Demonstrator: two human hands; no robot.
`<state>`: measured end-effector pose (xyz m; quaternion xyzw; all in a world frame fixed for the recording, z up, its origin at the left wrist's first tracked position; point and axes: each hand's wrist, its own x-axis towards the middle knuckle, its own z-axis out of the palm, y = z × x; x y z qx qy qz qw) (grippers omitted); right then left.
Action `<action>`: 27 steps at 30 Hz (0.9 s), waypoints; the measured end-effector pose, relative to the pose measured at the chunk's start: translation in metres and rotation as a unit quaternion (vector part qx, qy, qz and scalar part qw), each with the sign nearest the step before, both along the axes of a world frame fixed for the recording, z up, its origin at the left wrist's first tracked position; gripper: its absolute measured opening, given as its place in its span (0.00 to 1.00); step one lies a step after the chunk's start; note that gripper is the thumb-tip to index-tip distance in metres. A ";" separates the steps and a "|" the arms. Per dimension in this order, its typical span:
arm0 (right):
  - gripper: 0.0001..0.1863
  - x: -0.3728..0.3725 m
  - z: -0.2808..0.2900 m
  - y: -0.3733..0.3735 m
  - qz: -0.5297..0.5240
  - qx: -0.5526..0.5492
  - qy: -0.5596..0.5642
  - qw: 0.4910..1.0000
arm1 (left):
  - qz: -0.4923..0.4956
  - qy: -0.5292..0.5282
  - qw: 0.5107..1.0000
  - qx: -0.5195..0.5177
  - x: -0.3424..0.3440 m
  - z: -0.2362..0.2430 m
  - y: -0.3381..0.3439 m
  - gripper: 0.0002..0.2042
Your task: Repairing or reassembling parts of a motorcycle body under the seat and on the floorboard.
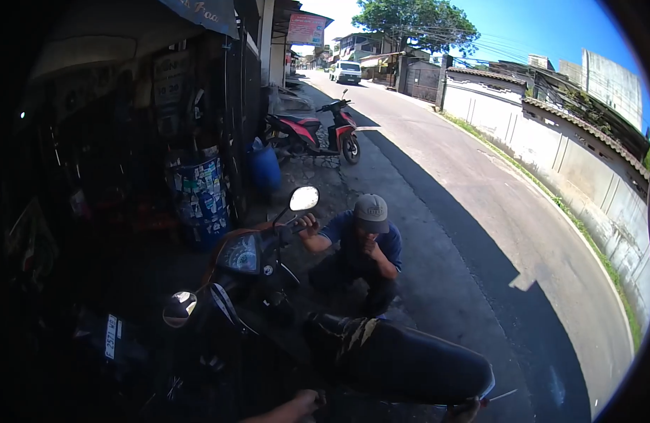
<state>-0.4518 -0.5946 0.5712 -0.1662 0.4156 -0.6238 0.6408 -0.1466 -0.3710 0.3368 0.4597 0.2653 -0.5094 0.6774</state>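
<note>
A dark motorcycle (240,255) with a long black seat (409,356) stands in front of me; the seat cover is torn near its front. Low beside the motorcycle's near side is my left hand (308,402), its fingers curled in deep shade, so what they hold is hidden. At the seat's rear end my right hand (462,410) is closed on a thin tool that looks like a screwdriver (503,396), its shaft pointing right. Across the motorcycle a person in a grey cap (371,213) squats, one hand (308,225) raised near the handlebar and mirror (304,199), the other at the chin.
A red and black scooter (314,134) is parked farther up the roadside. Blue drums, one plain (265,168) and one covered in stickers (201,194), stand by the dark workshop opening at left. A white van (347,72) is on the road, and a white wall (550,148) lines its far side.
</note>
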 end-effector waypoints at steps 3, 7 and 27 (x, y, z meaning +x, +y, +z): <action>0.08 -0.024 -0.058 -0.038 0.014 -0.015 0.045 0.999 | -0.081 -0.034 0.996 0.021 -0.014 0.018 -0.015 0.11; 0.10 -0.017 -0.079 -0.073 0.003 0.032 0.145 0.989 | -0.056 -0.046 0.997 0.006 -0.017 0.044 -0.011 0.11; 0.21 -0.041 -0.247 -0.119 0.203 -0.071 0.652 0.727 | -0.104 -0.202 0.973 0.041 -0.031 0.037 0.070 0.05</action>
